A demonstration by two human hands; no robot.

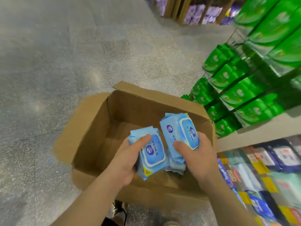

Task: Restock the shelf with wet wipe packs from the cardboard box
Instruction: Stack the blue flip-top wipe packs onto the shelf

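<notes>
Risk – dropping: each hand carries a small stack rather than one pack, and the film wrappers look slippery – a lower pack could slide out on the way from the cardboard box [97, 128] to the shelf.
Risk – mixing stock: the shelf [254, 134] right of the box holds green packs [241, 95] above and dark blue and mixed packs [276, 160] below; I cannot tell which slot takes the blue wipes, so misplacing them is possible.
Risk – footing: the box sits on the floor just ahead of the person's shoes [119, 211], so a step forward could catch it.
Left hand [125, 159]: curled round a stack of wet wipe packs [152, 154], thumb on top, held above the box interior.
Right hand [197, 154]: gripping a second stack [179, 129], thumb across the top face, above the box's right side.
Pack look: light blue soft wrapper, white-rimmed flip lid, dark blue round logo; a yellow corner tag on the left pack.
Box: flaps open, floor of it bare where visible.
</notes>
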